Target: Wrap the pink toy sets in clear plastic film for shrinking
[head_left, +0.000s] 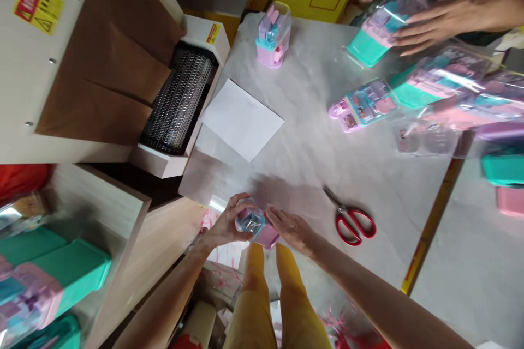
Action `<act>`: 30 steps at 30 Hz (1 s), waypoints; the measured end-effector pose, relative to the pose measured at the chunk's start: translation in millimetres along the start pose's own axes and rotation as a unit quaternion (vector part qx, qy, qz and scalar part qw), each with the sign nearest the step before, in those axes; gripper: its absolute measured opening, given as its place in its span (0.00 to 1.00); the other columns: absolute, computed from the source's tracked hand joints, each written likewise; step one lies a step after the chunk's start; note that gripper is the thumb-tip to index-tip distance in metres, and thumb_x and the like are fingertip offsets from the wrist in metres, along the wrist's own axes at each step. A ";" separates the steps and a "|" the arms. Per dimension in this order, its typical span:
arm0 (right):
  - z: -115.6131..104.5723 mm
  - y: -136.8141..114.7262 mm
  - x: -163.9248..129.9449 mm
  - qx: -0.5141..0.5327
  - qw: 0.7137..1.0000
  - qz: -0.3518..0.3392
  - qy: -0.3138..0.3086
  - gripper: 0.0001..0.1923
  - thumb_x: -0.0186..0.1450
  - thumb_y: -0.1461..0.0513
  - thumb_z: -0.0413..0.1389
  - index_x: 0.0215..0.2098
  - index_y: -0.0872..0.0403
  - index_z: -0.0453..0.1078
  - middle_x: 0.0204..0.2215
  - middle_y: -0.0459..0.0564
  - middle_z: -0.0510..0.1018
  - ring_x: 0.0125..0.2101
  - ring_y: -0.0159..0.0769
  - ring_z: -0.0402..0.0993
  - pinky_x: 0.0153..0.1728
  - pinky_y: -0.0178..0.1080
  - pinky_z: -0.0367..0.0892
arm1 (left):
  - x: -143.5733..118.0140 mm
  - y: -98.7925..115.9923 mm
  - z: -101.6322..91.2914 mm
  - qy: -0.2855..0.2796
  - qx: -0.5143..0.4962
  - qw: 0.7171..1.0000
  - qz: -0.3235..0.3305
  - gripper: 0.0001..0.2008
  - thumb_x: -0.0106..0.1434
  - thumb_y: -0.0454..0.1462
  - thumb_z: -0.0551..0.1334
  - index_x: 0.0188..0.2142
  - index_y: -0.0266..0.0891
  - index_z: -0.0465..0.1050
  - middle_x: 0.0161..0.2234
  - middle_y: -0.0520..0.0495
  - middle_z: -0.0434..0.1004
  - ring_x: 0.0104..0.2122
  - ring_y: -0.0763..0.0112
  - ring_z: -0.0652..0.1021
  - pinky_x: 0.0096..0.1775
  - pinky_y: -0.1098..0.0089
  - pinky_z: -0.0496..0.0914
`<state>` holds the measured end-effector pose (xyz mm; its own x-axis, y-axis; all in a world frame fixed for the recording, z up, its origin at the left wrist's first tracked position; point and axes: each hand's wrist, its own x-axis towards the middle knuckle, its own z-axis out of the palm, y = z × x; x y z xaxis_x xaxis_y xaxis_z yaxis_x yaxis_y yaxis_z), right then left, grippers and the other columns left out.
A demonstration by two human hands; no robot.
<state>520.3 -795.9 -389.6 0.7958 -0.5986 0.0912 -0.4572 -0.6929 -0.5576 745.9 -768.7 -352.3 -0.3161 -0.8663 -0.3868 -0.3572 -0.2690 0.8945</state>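
Note:
At the table's near edge my left hand (230, 223) is curled around the clear, bluish end of a small plastic toy case (267, 235). My right hand (289, 227) presses its closed-together fingers along the pink-lilac end of the same case. The case is tilted, and the fingers hide part of it. Red-handled scissors (355, 226) lie to the right of my right hand, apart from it. A white sheet of paper (244, 119) rests on the table beyond my hands.
A machine with a metal mesh conveyor (180, 101) and brown flaps stands at left. Another lilac toy case (273, 38) sits at the back. At right, a co-worker's hand (442, 22) touches a green-based case (370, 43); more cases lie nearby. Green-and-pink cases (77, 272) fill the lower left.

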 end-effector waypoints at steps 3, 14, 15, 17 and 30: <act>-4.7 -3.1 1.8 0.053 0.998 0.021 0.027 0.11 0.67 0.66 0.46 0.42 0.56 0.69 0.35 0.54 0.78 0.35 0.36 0.75 0.33 0.35 0.72 | -0.6 4.0 0.9 0.000 0.007 1.000 0.009 0.31 0.44 0.32 0.70 0.49 0.45 0.65 0.55 0.41 0.56 0.58 0.53 0.60 0.54 0.54 0.63; -30.7 -1.3 17.7 0.418 0.751 0.473 0.197 0.05 0.54 0.60 0.56 0.24 0.54 0.67 0.16 0.43 0.72 0.18 0.28 0.66 0.20 0.31 0.62 | -8.4 47.6 -3.6 0.074 0.150 0.978 0.126 0.29 0.45 0.31 0.65 0.47 0.45 0.62 0.52 0.42 0.56 0.55 0.51 0.60 0.52 0.52 0.63; -27.2 4.1 16.2 0.462 0.688 0.515 0.219 0.06 0.52 0.59 0.57 0.24 0.54 0.67 0.16 0.43 0.72 0.17 0.29 0.65 0.18 0.31 0.62 | -8.6 50.9 -3.5 0.088 0.175 0.970 0.142 0.29 0.45 0.30 0.65 0.47 0.45 0.62 0.52 0.41 0.56 0.56 0.50 0.59 0.53 0.50 0.61; -17.0 16.4 10.2 0.515 0.596 0.565 0.247 0.09 0.47 0.58 0.58 0.23 0.54 0.66 0.15 0.44 0.72 0.15 0.30 0.64 0.15 0.32 0.61 | -9.0 55.4 -1.8 0.111 0.220 0.955 0.166 0.29 0.45 0.30 0.64 0.47 0.45 0.62 0.53 0.41 0.55 0.57 0.47 0.55 0.55 0.47 0.58; 30.1 40.5 3.4 0.590 0.550 0.531 0.260 0.20 0.44 0.50 0.58 0.14 0.50 0.52 0.08 0.36 0.55 0.10 0.25 0.51 0.12 0.32 0.52 | -9.3 54.6 45.7 0.192 0.183 0.950 0.163 0.28 0.45 0.32 0.64 0.46 0.46 0.61 0.51 0.43 0.55 0.55 0.47 0.57 0.53 0.47 0.58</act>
<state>516.4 -813.9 -436.7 -0.0327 -0.6609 -0.7498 0.2654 0.7175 -0.6440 689.2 -756.1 -310.1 -0.1426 -0.9873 0.0707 -0.5997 0.1430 0.7873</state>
